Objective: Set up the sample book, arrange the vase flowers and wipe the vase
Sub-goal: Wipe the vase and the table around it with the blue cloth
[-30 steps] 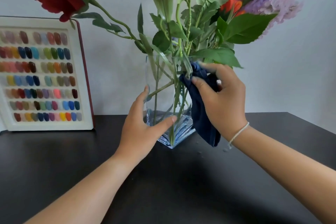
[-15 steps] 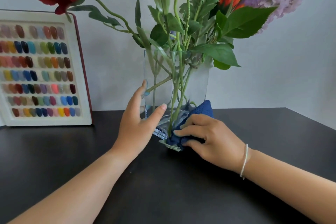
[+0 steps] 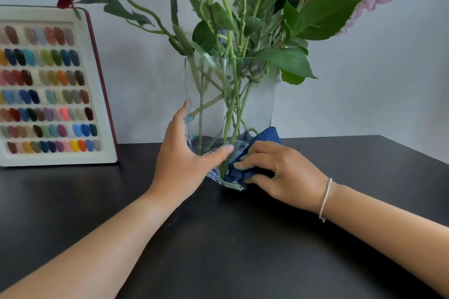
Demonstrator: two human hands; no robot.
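Note:
A clear square glass vase [image 3: 257,104] stands on the black table [image 3: 218,238], full of green stems and red, orange and purple flowers [image 3: 267,19]. My left hand [image 3: 182,160] steadies the vase's lower left side, fingers straight along the glass and thumb across its front. My right hand [image 3: 279,172] grips a dark blue cloth [image 3: 257,153] and presses it against the vase's bottom right corner. The sample book [image 3: 53,85] stands upright against the wall at the left, showing rows of coloured nail swatches.
A pale wall [image 3: 364,92] runs close behind the vase and the book. The table's right edge [image 3: 413,150] slants away at the far right. Dark tabletop lies in front of my arms.
My right hand has carried the cloth from the vase's rim down to its base and now rubs there. My left hand has kept its place on the vase.

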